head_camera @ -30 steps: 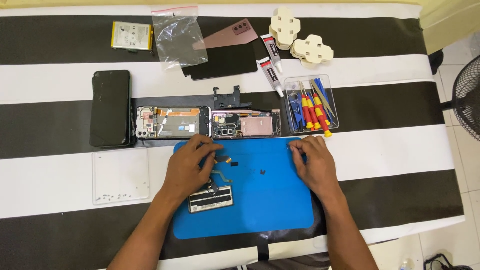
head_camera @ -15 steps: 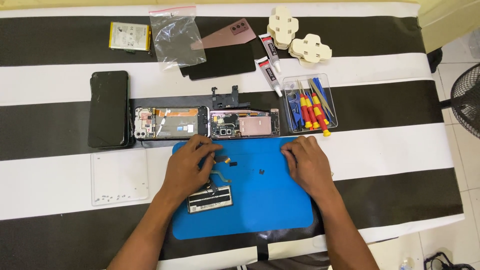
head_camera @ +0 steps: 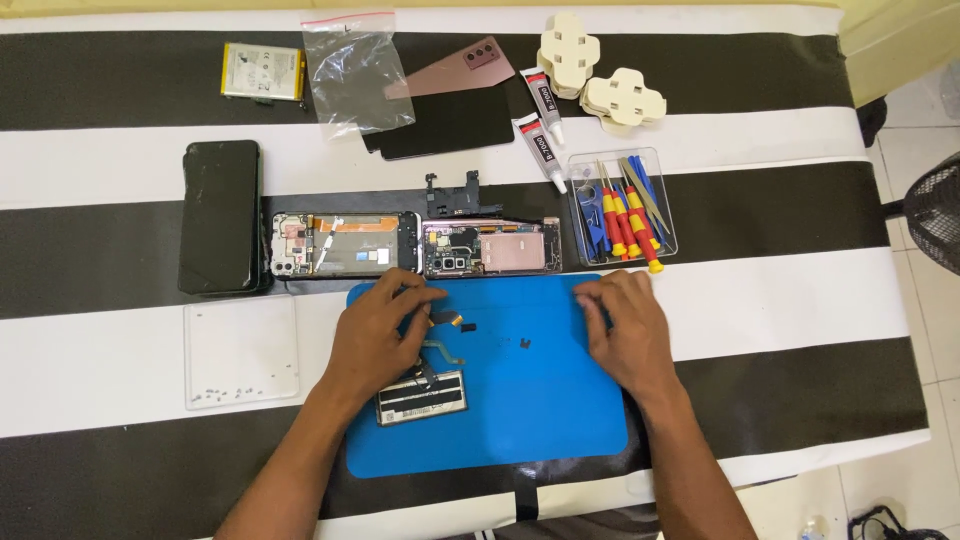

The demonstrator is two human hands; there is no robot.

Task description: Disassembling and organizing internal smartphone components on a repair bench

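Note:
My left hand [head_camera: 375,335] rests palm down on the left part of a blue work mat [head_camera: 530,400], fingertips at a small flex cable [head_camera: 448,320] with an orange end. Just under that hand lies a flat phone part [head_camera: 421,398] with a striped label. My right hand [head_camera: 625,330] lies palm down on the mat's right edge and holds nothing. A tiny dark part [head_camera: 525,343] sits on the mat between the hands. Two opened phone bodies [head_camera: 345,243] [head_camera: 490,247] lie side by side just beyond the mat.
A clear tray [head_camera: 665,245] of red-and-yellow screwdrivers and tweezers stands right of the phones. A black phone [head_camera: 220,215] lies at the left, and a white pad [head_camera: 240,350] with several tiny screws sits below it. Glue tubes [head_camera: 540,135], white plastic pieces [head_camera: 620,100], a back cover [head_camera: 450,70], a bag and a battery [head_camera: 262,72] lie at the back.
My right hand has slid a little to the right, toward the mat's edge. My left hand's fingers have shifted slightly at the flex cable.

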